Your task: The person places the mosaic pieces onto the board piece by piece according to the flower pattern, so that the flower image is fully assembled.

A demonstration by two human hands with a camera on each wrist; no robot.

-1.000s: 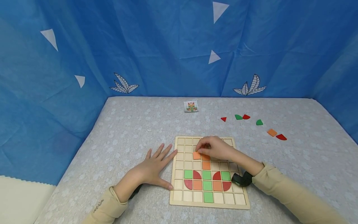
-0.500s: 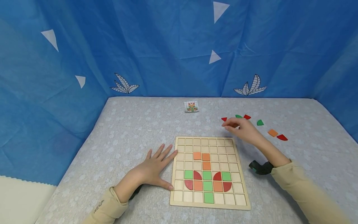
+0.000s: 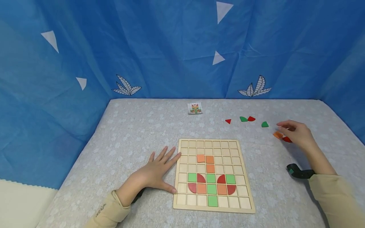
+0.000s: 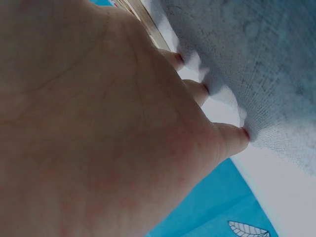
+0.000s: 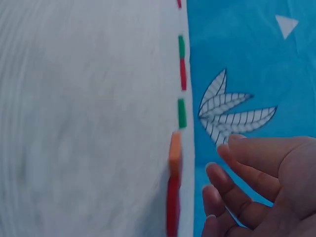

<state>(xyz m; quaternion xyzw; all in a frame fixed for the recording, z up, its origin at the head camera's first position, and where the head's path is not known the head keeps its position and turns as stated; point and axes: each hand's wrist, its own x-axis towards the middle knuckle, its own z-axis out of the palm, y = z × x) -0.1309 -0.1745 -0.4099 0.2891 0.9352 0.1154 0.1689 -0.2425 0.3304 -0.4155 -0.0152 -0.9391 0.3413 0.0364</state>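
My left hand (image 3: 155, 172) lies with fingers spread at the left edge of the wooden grid board (image 3: 251, 199); thumb and index fingertip meet the rim. In the left wrist view, other fingertips press the cloth. Over at the right, my right hand (image 3: 297, 134) hovers above an orange square tile (image 3: 278, 135) and a red quarter-circle tile (image 3: 287, 139). Its fingers are loosely bent and hold nothing. The right wrist view has a gap between those fingers (image 5: 242, 163) and the orange tile (image 5: 175, 155). On the board, one orange tile (image 3: 201, 158) sits slightly askew.
Farther back lie a red triangle (image 3: 228, 121), a green quarter-circle (image 3: 243, 119), a red one (image 3: 251, 118) and another green one (image 3: 265, 124). A small pattern card (image 3: 195, 108) is behind the board. Orange, green and red tiles form a figure on it. A blue curtain (image 3: 182, 47) surrounds the table.
My right hand has left the askew orange tile on the board and travelled right, past the red triangle, to the orange and red tiles. The left hand stays in place.
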